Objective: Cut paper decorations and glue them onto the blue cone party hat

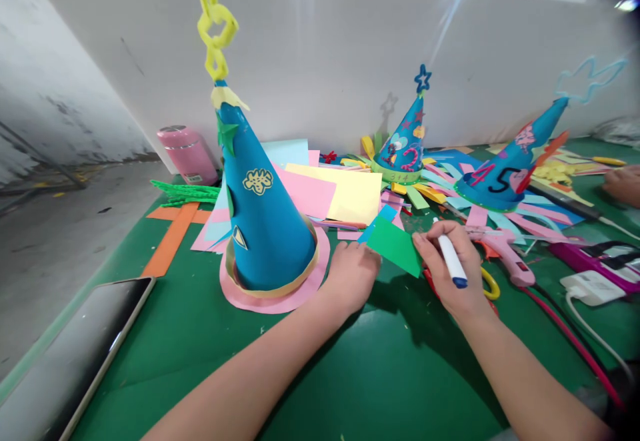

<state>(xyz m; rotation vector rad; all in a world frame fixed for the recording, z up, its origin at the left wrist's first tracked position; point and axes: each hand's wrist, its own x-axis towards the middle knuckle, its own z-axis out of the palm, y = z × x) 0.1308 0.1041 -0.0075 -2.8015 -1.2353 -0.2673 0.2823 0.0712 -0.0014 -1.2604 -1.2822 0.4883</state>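
Observation:
My right hand (455,261) pinches the right corner of a small green paper (394,246). The same hand also grips a white marker (451,261) with a dark blue tip end. At the paper's left end is my left hand (354,271), its fingers curled and closed at the corner; the fingertips are largely hidden. A blue paper piece (384,214) shows just behind the green one. Left of my hands stands a tall blue cone hat (273,227) with a pink brim, cut-out stickers and a yellow pipe-cleaner topper (216,27). Scissors (490,284) lie partly under my right hand.
Two more decorated cone hats (404,144) (515,167) stand farther back. A phone (85,354), pink flask (187,154), green pipe cleaners (185,193) and paper sheets (350,194) lie leftward. A pink glue gun (513,254) and power strip (595,264) are right, near another person's hand (624,184).

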